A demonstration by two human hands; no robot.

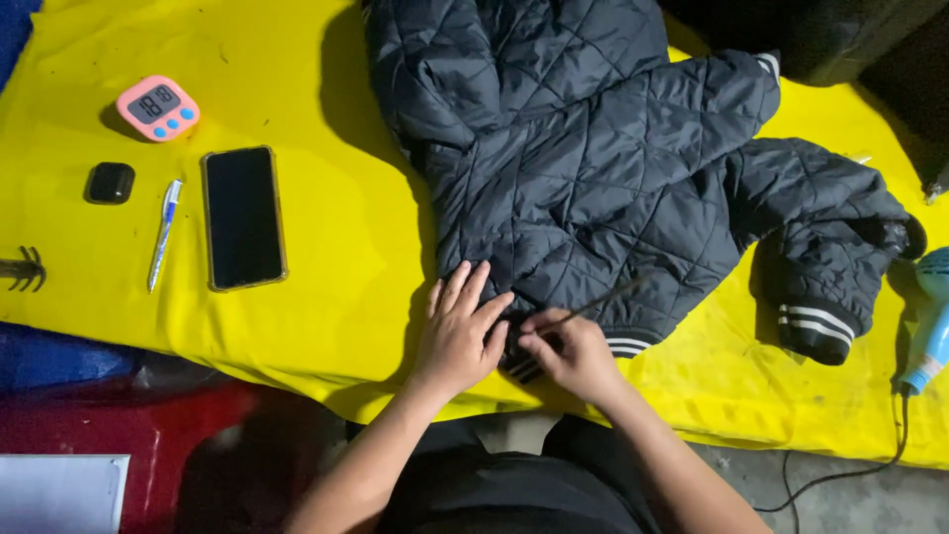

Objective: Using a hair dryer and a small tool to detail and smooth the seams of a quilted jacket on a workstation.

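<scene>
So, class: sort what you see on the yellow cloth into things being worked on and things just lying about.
In use:
dark quilted jacket
thin stick-like tool, held in the right hand
left hand, pressing the jacket hem

Lying about:
pink timer
phone
pen
small black case
blue hair dryer

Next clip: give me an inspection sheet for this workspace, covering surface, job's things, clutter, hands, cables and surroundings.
Surface: yellow cloth over the table, creased and lightly marked.
Job's things: dark quilted jacket spread out, its striped hem at the near edge; thin stick-like tool, blurred.
Clutter: pink timer, small black case, pen, phone face up, dark clip at the left edge.
Hands: left hand flat on the jacket hem; right hand pinching the tool.
Cables: black cord runs down from the blue hair dryer.
Surroundings: red surface lower left, dark object top right.
</scene>
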